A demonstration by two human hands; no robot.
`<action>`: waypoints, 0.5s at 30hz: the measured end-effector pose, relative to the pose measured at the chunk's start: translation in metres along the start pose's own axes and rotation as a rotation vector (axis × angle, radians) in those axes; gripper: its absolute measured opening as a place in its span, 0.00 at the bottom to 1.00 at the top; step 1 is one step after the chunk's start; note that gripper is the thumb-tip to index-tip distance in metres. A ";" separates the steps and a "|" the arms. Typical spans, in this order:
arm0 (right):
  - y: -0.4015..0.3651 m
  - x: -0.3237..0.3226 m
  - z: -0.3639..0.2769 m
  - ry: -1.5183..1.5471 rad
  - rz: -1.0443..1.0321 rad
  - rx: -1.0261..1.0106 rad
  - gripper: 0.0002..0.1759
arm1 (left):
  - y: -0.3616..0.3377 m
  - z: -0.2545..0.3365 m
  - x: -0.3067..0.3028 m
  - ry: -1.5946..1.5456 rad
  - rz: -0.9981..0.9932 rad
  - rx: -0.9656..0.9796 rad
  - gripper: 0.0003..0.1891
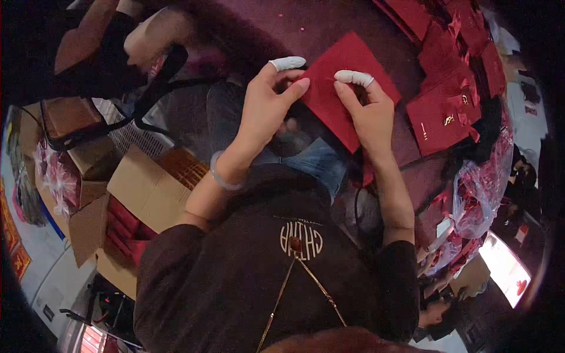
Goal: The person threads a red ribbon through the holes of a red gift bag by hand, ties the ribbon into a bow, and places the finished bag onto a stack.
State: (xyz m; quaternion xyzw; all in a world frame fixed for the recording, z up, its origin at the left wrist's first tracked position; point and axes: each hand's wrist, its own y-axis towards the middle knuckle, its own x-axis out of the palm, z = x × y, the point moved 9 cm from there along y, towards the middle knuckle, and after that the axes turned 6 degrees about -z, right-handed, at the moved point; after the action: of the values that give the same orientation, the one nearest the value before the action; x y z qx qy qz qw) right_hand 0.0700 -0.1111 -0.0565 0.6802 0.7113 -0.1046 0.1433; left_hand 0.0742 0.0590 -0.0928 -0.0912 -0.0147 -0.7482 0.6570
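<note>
A flat red square piece [351, 88], plain on the side facing me, is held up in front of me with one corner pointing away. My left hand [266, 106] is at its left edge, thumb tip against it and the other fingers curled partly behind. Over the middle of the piece, my right hand [372, 112] has thumb and index finger pinched together at its surface. Both index fingers wear white finger cots. Whatever lies between the right fingertips is too small to make out. A clear bangle [220, 172] circles my left wrist.
Red bags with gold lettering [444, 117] lie heaped on the dark red table [265, 20] at right. Clear plastic wrap [475, 194] covers more red goods nearby. An open cardboard box [147, 188] with red items stands at left. Another person's arm [159, 35] appears upper left.
</note>
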 end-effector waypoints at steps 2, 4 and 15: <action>0.001 0.001 -0.004 -0.041 -0.017 -0.023 0.09 | 0.002 0.000 -0.001 -0.025 0.010 0.007 0.17; 0.000 -0.001 -0.002 -0.027 0.000 0.016 0.09 | 0.003 -0.004 -0.001 -0.029 -0.014 -0.005 0.16; 0.002 0.003 -0.046 -0.221 -0.016 -0.261 0.08 | -0.001 -0.025 -0.002 -0.206 -0.171 -0.176 0.14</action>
State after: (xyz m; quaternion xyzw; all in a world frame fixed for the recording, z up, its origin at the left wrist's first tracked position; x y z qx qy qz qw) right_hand 0.0694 -0.0926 -0.0141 0.6344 0.7042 -0.0866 0.3067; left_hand 0.0703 0.0573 -0.1180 -0.2231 -0.0241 -0.7865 0.5754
